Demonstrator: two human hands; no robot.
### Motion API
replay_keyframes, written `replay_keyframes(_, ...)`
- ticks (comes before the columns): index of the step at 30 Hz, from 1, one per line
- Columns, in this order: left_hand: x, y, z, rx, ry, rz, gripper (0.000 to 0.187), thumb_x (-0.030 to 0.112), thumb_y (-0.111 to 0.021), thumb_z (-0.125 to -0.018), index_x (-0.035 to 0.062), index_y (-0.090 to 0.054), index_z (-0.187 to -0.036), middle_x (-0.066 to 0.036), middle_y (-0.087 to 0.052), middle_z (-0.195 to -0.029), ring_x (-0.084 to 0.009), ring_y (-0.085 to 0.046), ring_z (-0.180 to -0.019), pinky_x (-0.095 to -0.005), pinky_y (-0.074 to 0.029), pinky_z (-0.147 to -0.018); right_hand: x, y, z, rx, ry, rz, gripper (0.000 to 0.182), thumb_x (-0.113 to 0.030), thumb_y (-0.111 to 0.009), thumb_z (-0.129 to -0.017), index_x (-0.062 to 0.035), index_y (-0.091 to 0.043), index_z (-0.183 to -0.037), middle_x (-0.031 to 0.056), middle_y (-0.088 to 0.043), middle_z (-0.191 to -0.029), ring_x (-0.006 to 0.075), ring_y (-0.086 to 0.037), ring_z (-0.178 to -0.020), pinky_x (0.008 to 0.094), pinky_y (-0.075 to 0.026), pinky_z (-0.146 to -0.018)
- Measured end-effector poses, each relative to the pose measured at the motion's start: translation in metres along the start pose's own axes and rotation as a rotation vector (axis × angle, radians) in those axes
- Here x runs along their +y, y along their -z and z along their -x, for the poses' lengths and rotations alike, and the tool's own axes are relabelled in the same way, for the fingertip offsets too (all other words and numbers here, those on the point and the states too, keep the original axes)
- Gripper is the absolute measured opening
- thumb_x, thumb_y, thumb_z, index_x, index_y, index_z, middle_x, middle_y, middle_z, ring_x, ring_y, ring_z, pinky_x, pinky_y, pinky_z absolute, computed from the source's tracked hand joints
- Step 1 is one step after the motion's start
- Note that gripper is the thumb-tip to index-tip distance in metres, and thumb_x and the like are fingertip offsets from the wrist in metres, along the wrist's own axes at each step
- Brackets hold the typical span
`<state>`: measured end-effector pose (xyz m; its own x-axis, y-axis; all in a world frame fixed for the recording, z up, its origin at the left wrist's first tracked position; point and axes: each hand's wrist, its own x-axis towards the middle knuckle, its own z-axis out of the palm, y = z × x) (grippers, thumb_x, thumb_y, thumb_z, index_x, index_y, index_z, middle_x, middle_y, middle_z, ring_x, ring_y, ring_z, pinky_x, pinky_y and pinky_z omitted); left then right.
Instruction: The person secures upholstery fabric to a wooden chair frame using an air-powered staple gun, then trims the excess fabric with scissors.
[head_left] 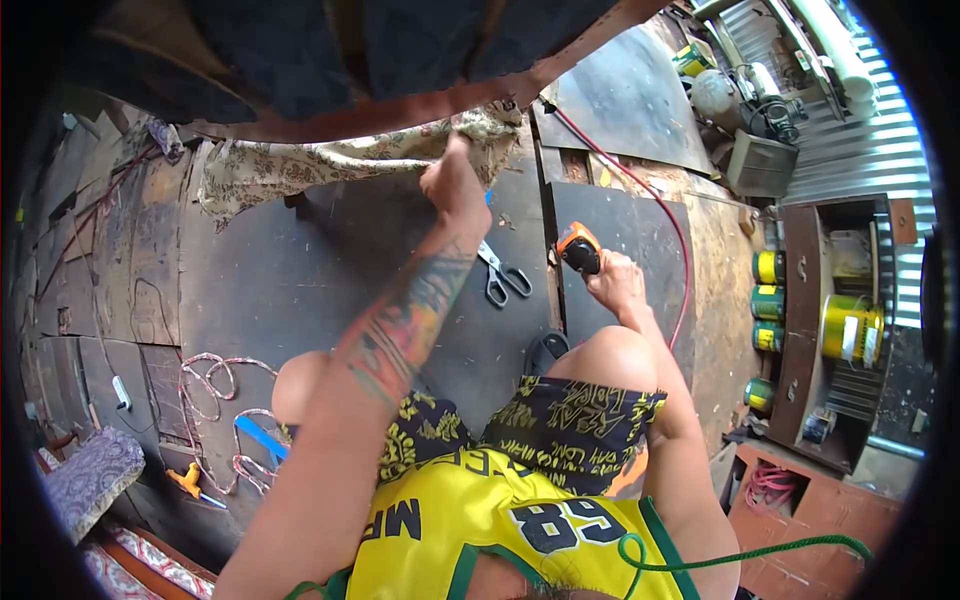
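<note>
My left hand (pixel 455 185) is raised in front of me, fingers curled at the floral fabric (pixel 330 160). This cloth hangs along the lower edge of a dark upholstered frame (pixel 370 115) overhead. My right hand (pixel 618 283) is wrapped around an orange-and-black staple gun (pixel 579 248), held off to the right and apart from the fabric. Between my arms, a pair of scissors (pixel 505 277) with dark handles lies on the floor, partly covered by my left forearm.
A red hose (pixel 665 210) curves across the floor boards at right. A patterned rope (pixel 200 385), a blue object (pixel 262 437) and an orange-handled screwdriver (pixel 190 482) lie at left. Cans (pixel 767 302) line a wooden cabinet (pixel 800 340). A padded piece (pixel 95 480) sits lower left.
</note>
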<state>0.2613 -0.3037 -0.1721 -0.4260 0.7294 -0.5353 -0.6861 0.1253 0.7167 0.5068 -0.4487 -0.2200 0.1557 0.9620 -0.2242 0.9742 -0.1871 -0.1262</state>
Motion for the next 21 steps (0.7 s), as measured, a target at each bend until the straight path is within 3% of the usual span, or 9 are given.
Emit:
replay_keyframes(2,-0.018,0.003,0.015,-0.167,-0.109,0.012,0.037,0.021,-0.079,-0.082,-0.0128,-0.070,-0.091,-0.012,-0.071,-0.094,-0.0184,-0.063,-0.081,-0.0357,-0.052,-0.079,0.016,-0.039,-0.005,0.061,-0.022,-0.051,0.025,-0.026,-0.067,-0.085,-0.0027,-0.068,-0.094,0.0236,-0.071,-0.097,0.0443,-0.069,-0.092,0.0515,-0.055,-0.081)
replay_keyframes(8,-0.056,0.033,0.033,-0.011,-0.361,-0.657,0.038,0.018,-0.088,-0.070,-0.0100,-0.066,-0.082,-0.010,-0.068,-0.083,-0.0212,-0.065,-0.078,-0.0380,-0.052,-0.079,0.056,-0.125,-0.014,0.205,0.000,0.104,0.020,-0.016,-0.066,-0.082,-0.0059,-0.058,-0.096,0.0170,-0.066,-0.092,0.0375,-0.070,-0.085,0.0480,-0.058,-0.076)
replay_keyframes(9,-0.059,0.040,0.030,-0.028,-0.290,-0.766,0.056,0.023,-0.091,-0.071,-0.0103,-0.058,-0.102,-0.012,-0.067,-0.100,-0.0225,-0.064,-0.095,-0.0381,-0.049,-0.090,0.063,-0.136,-0.014,0.246,0.023,0.139,0.021,-0.014,-0.068,-0.078,-0.0065,-0.058,-0.095,0.0150,-0.065,-0.090,0.0346,-0.070,-0.084,0.0447,-0.058,-0.074)
replay_keyframes(10,-0.067,0.040,0.027,-0.009,-0.306,-0.770,0.056,0.023,-0.091,-0.071,-0.0103,-0.058,-0.102,-0.012,-0.067,-0.100,-0.0225,-0.064,-0.095,-0.0381,-0.049,-0.090,0.072,-0.149,-0.016,0.288,0.049,0.173,0.023,-0.013,-0.071,-0.074,-0.0071,-0.058,-0.093,0.0130,-0.065,-0.088,0.0316,-0.070,-0.083,0.0415,-0.059,-0.073)
replay_keyframes(12,-0.083,0.046,0.019,-0.286,-0.541,-0.164,0.078,0.029,-0.092,-0.075,-0.0070,-0.043,-0.124,-0.014,-0.059,-0.124,-0.0238,-0.056,-0.116,-0.0369,-0.041,-0.103,0.087,-0.172,-0.016,0.296,0.059,0.191,0.025,-0.009,-0.071,-0.073,-0.0075,-0.057,-0.093,0.0124,-0.063,-0.089,0.0303,-0.068,-0.084,0.0411,-0.058,-0.072)
replay_keyframes(14,-0.073,0.055,0.001,-0.327,-0.384,-0.181,0.092,0.040,-0.087,-0.082,-0.0031,-0.028,-0.138,-0.014,-0.051,-0.135,-0.0257,-0.048,-0.126,-0.0367,-0.034,-0.111,0.096,-0.185,-0.009,0.349,0.086,0.177,0.025,-0.008,-0.071,-0.073,-0.0071,-0.056,-0.093,0.0117,-0.062,-0.088,0.0299,-0.067,-0.084,0.0413,-0.057,-0.073)
replay_keyframes(16,-0.050,0.038,0.000,-0.152,-0.252,0.181,0.084,0.048,-0.082,-0.086,-0.0028,-0.038,-0.136,-0.014,-0.053,-0.135,-0.0229,-0.050,-0.125,-0.0369,-0.035,-0.111,0.102,-0.190,0.000,0.324,0.085,0.122,0.028,-0.009,-0.073,-0.072,-0.0065,-0.056,-0.093,0.0121,-0.061,-0.088,0.0306,-0.066,-0.087,0.0418,-0.056,-0.077)
replay_keyframes(18,-0.038,0.024,0.001,-0.320,-0.291,0.320,0.077,0.052,-0.077,-0.089,-0.0021,-0.047,-0.134,-0.015,-0.054,-0.135,-0.0213,-0.051,-0.127,-0.0393,-0.038,-0.110,0.105,-0.193,0.004,0.282,0.094,0.000,0.033,-0.012,-0.078,-0.070,-0.0062,-0.056,-0.093,0.0132,-0.060,-0.087,0.0322,-0.065,-0.091,0.0433,-0.056,-0.080)
replay_keyframes(21,-0.045,0.025,-0.014,-0.102,-0.204,0.095,0.042,0.015,-0.067,-0.096,-0.0012,-0.055,-0.132,-0.010,-0.063,-0.128,-0.0236,-0.065,-0.112,-0.0422,-0.056,-0.093,0.098,-0.176,0.004,0.102,0.027,0.005,0.040,-0.020,-0.083,-0.072,-0.0026,-0.062,-0.101,0.0178,-0.065,-0.097,0.0360,-0.065,-0.098,0.0422,-0.056,-0.086)
